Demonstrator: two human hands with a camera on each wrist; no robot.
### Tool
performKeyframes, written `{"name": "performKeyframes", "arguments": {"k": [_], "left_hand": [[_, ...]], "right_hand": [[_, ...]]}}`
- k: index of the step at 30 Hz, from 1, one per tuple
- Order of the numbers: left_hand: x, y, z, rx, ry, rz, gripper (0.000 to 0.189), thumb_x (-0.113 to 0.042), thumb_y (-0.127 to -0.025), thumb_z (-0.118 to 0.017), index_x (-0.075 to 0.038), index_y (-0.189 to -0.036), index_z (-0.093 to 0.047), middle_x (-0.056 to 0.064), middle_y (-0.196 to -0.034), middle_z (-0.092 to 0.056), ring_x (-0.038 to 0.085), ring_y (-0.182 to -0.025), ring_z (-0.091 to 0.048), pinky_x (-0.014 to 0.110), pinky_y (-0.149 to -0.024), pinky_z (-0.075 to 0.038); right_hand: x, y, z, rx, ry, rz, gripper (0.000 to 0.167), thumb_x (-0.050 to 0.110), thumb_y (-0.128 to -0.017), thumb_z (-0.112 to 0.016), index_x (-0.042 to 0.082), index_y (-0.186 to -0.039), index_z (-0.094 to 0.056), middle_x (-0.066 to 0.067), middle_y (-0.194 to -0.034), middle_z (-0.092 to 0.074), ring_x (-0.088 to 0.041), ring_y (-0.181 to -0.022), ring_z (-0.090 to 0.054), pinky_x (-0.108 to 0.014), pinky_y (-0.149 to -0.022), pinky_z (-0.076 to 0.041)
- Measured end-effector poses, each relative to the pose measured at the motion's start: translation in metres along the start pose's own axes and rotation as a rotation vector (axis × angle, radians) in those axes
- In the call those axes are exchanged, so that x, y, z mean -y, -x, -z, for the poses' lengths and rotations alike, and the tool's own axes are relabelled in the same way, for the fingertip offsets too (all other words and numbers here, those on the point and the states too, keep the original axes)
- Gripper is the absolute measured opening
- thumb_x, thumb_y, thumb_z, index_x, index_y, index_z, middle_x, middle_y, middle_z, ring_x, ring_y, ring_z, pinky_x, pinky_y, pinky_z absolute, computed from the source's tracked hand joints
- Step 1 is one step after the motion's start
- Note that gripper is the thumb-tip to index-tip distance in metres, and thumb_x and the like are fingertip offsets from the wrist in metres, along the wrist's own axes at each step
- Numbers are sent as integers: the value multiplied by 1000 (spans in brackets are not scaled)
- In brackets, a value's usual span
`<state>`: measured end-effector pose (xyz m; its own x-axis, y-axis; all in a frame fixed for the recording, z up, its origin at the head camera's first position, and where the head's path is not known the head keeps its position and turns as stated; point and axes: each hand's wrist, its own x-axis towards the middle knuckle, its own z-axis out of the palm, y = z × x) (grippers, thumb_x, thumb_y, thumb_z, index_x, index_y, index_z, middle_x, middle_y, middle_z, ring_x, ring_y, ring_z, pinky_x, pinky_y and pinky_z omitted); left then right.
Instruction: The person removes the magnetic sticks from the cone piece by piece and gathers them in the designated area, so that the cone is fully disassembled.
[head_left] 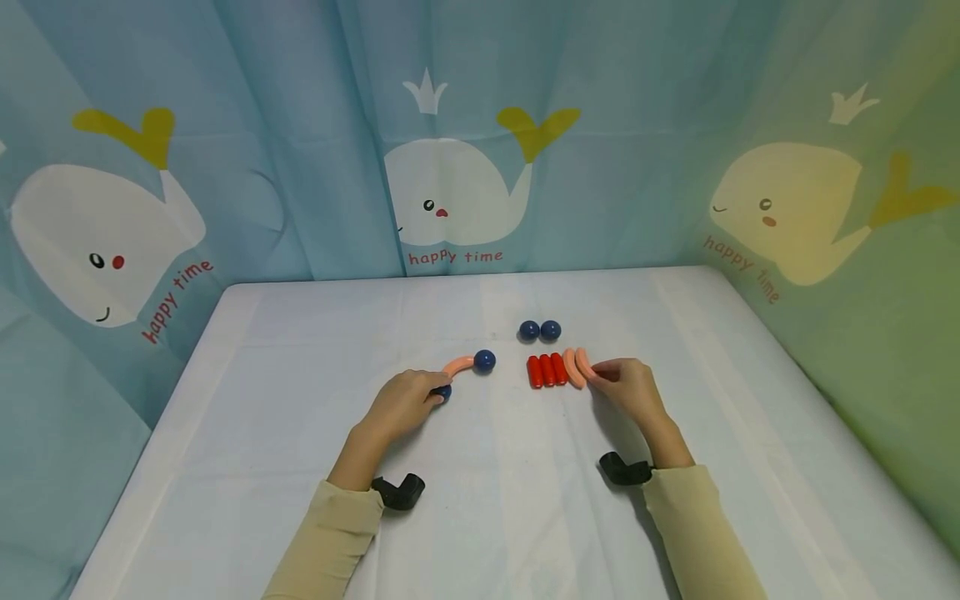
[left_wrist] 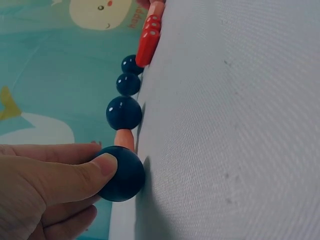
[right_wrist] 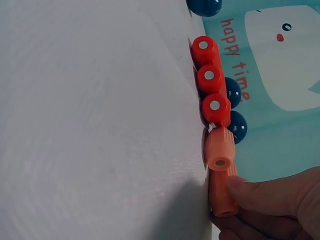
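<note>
My left hand [head_left: 403, 404] pinches a dark blue ball [left_wrist: 129, 181] between thumb and fingers. From that ball a curved orange rod [head_left: 458, 365] leads to a second blue ball [head_left: 485, 361], touching it. Over on the right, my right hand [head_left: 633, 387] pinches the outer of two curved orange rods [right_wrist: 223, 197], thumb on its side. Its neighbour, another curved orange rod [head_left: 572, 369], lies beside it. Three straight red rods [head_left: 548, 371] continue that row leftward; pale discs show on their near ends in the right wrist view.
Two more blue balls [head_left: 540, 331] sit side by side behind the red rods. A white cloth covers the table [head_left: 480, 525]. Whale-print curtains [head_left: 315, 167] hang behind and along both sides. Each wrist carries a black camera mount [head_left: 401, 493].
</note>
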<state>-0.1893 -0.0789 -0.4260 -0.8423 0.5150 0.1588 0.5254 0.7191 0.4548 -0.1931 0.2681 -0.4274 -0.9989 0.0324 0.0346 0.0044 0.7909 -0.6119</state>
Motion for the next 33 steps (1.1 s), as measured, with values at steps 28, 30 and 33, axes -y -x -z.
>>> {"name": "performKeyframes", "arguments": {"k": [28, 30, 33], "left_hand": [[-16, 1, 2, 43, -175, -153, 32, -12, -75, -76, -8, -105, -69, 2, -101, -68, 20, -92, -63, 33, -78, -50], [-19, 0, -1, 44, -186, -176, 30, -14, -75, -76, -8, -104, -69, 1, -99, -68, 18, -90, -63, 32, -76, -50], [-25, -2, -4, 69, -202, -208, 27, -16, -77, -75, -10, -102, -70, 0, -97, -68, 16, -88, -63, 31, -73, -50]], "right_hand": [[48, 16, -14, -18, -128, 244, 22, 10, -85, -66, -7, -99, -68, -17, -93, -67, -29, -84, -62, -39, -71, -52], [52, 17, -19, 4, -134, 260, 21, 10, -83, -68, -5, -97, -69, -15, -92, -68, -28, -83, -62, -39, -72, -52], [56, 18, -24, 33, -136, 266, 20, 8, -82, -69, -5, -98, -70, -14, -92, -68, -28, -84, -62, -40, -74, -52]]}}
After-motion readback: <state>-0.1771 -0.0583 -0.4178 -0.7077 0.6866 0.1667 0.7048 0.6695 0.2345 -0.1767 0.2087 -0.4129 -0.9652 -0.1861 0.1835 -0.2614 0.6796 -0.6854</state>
